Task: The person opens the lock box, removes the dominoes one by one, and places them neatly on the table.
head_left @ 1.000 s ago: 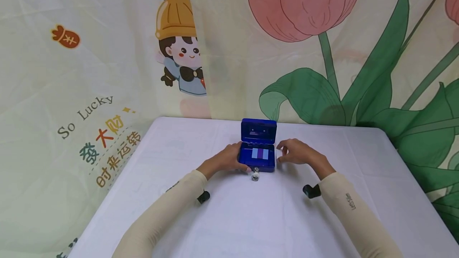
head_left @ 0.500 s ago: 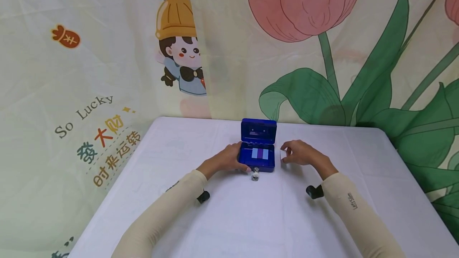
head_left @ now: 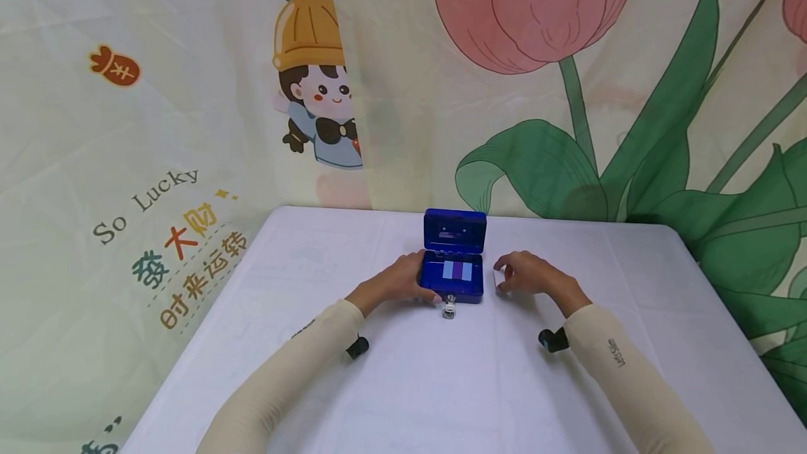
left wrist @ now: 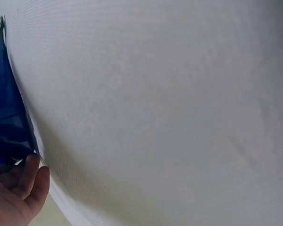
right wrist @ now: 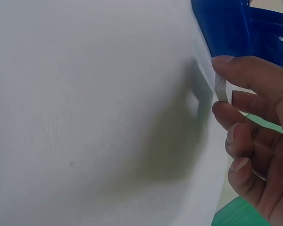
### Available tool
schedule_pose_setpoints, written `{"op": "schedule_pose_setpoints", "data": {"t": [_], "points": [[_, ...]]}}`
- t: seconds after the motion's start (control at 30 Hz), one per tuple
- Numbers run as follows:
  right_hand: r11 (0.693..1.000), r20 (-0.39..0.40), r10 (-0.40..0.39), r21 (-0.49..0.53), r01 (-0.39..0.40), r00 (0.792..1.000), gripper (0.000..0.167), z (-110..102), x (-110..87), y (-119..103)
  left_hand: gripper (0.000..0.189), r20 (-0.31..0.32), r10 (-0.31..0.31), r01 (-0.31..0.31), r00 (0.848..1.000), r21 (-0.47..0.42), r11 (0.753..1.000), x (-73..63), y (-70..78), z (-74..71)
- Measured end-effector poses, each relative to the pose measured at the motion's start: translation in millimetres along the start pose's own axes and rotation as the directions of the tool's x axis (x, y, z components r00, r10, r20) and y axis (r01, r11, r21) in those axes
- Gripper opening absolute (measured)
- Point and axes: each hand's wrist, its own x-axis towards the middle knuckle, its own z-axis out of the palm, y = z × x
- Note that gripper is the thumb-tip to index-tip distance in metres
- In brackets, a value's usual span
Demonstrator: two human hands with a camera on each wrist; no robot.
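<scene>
A small blue metal cash box (head_left: pixel 429 286) stands on the table with its lid (head_left: pixel 454 230) raised. Inside lies a flat piece striped light blue and purple (head_left: pixel 457 270). Metal keys (head_left: pixel 449 308) hang at the lock on its front. My left hand (head_left: pixel 403 277) grips the box's left side, thumb at the front corner; the left wrist view shows only part of this hand (left wrist: pixel 16 193) by the blue wall. Just right of the box, my right hand (head_left: pixel 526 272) pinches a thin whitish flat piece (right wrist: pixel 220 87) between thumb and index finger, apart from the box.
White cloth covers the table (head_left: pixel 410 384). Behind it hangs a printed cloth backdrop (head_left: pixel 403 90), close to the raised lid. Dark wrist cameras (head_left: pixel 553 340) stick out below both forearms.
My right hand has drawn slightly right, away from the box's side, then a little lower. The whitish piece in its fingers now shows. My left hand and the box stay put.
</scene>
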Motion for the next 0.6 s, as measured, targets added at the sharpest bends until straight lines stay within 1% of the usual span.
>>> {"op": "schedule_pose_setpoints", "data": {"t": [0.43,0.6], "points": [[1.0,0.004,0.018,-0.007,-0.018,1.0,0.05,3.6,3.7,-0.4,0.112,-0.005,0.015,-0.015,1.0,-0.017,1.0,0.1,-1.1,0.8],[1.0,-0.001,0.025,-0.004,-0.025,1.0,0.051,5.4,3.7,-1.0,0.112,-0.004,0.013,-0.014,1.0,-0.01,1.0,0.1,-1.7,1.4]]}}
